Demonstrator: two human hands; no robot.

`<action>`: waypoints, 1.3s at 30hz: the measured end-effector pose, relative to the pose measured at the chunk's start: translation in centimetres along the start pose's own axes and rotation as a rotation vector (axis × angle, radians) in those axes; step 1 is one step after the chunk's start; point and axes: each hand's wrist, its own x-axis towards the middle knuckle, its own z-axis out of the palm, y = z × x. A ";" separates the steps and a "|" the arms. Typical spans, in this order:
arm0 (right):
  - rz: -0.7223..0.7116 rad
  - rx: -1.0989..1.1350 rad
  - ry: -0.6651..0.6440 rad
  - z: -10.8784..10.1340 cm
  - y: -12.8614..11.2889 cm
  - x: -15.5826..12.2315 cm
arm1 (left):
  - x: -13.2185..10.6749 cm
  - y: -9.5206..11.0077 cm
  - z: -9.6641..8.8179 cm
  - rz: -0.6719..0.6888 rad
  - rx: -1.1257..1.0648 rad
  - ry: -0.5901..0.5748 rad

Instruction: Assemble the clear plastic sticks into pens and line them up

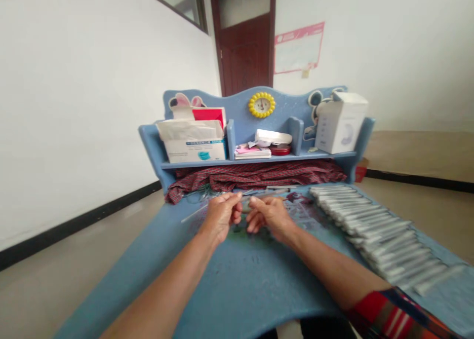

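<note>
My left hand (222,215) is closed in a pinch, thumb against the fingers, above the blue desk (237,280). Just to its right, my right hand (269,214) is also closed, its thumb tip facing the left thumb. Something thin and pale seems to run between the fingertips, but blur and the fingers hide what it is. A thin white stick (194,213) slants out to the left of my left hand; whether it is held cannot be made out. Several slim rods (281,187) lie behind the hands.
Many whitish tubes (381,230) lie in a long row on the right. A checked cloth (255,175) is bunched under the shelf (255,163). On the shelf stand an open carton (196,149), a white box (342,124) and a red round case (280,150).
</note>
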 end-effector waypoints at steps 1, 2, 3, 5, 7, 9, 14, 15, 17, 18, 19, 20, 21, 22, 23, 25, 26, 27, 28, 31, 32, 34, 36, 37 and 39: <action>0.007 -0.095 -0.030 0.2 0.1 0.1 | 0.2 0.1 -0.1 0.008 0.020 0.022; -0.008 -0.202 -0.017 0.3 0.2 0.2 | 0.4 0.1 -0.3 0.005 0.041 0.032; -0.048 -0.325 0.023 0.3 0.2 0.3 | 0.7 0.2 -0.4 0.006 0.069 0.043; -0.200 -0.636 0.128 0.2 -0.1 0.3 | 1.0 0.2 -0.6 -0.012 0.105 0.046; -0.337 -0.982 0.212 0.1 -0.6 0.1 | 1.1 0.2 -0.5 -0.023 0.119 0.047; -0.393 -1.280 0.224 0.0 -1.2 -0.2 | 1.0 0.3 -0.3 -0.025 0.134 0.025; -0.386 -1.645 0.151 -0.3 -2.0 -0.3 | 0.7 0.2 0.2 -0.019 0.177 -0.082; -0.375 -1.682 0.153 -0.4 -2.1 -0.3 | 0.6 0.2 0.3 -0.025 0.183 -0.098; -0.354 -1.747 0.139 -0.5 -2.4 -0.5 | 0.6 0.3 0.5 -0.030 0.194 -0.126; -0.348 -1.776 0.123 -0.6 -2.7 -0.7 | 0.5 0.3 0.6 -0.027 0.202 -0.142; -0.342 -1.803 0.111 -0.8 -3.1 -1.0 | 0.4 0.4 0.7 -0.021 0.212 -0.160; -0.335 -1.829 0.103 -1.0 -3.6 -1.5 | 0.3 0.5 0.7 -0.013 0.223 -0.172; -0.322 -1.857 0.097 -1.2 -4.2 -2.0 | 0.2 0.6 0.8 -0.004 0.237 -0.184; -0.302 -1.886 0.099 -1.6 -4.9 -2.7 | 0.1 0.7 0.8 0.003 0.253 -0.195; -0.271 -1.917 0.092 -2.1 -5.7 -3.5 | 0.0 0.7 0.8 0.010 0.271 -0.201; -0.207 -1.981 0.064 -3.6 -7.6 -5.2 | -0.1 0.8 0.7 0.026 0.316 -0.211; -0.167 -2.014 0.066 -4.6 -8.5 -6.1 | 0.0 0.8 0.6 0.034 0.347 -0.217; -0.094 -2.056 0.085 -5.7 -9.4 -6.9 | 0.0 0.7 0.6 0.043 0.380 -0.220; -0.018 -2.104 0.104 -6.8 -10.2 -7.7 | 0.0 0.7 0.5 0.051 0.414 -0.217; 0.221 -2.198 0.106 -10.5 -12.1 -9.6 | 0.0 0.7 0.5 0.064 0.491 -0.211; 0.270 -2.216 0.107 -11.7 -12.5 -10.1 | 0.0 0.7 0.5 0.065 0.506 -0.209; 0.344 -2.236 0.082 -13.5 -12.8 -10.9 | -0.1 0.6 0.6 0.062 0.530 -0.201; 0.351 -2.248 0.033 -14.8 -12.6 -11.3 | -0.2 0.5 0.7 0.052 0.547 -0.188; 0.350 -2.247 0.015 -15.1 -12.5 -11.5 | -0.3 0.4 0.8 0.044 0.550 -0.183; 0.354 -2.237 0.002 -15.6 -12.1 -11.6 | -0.3 0.3 0.8 0.031 0.543 -0.177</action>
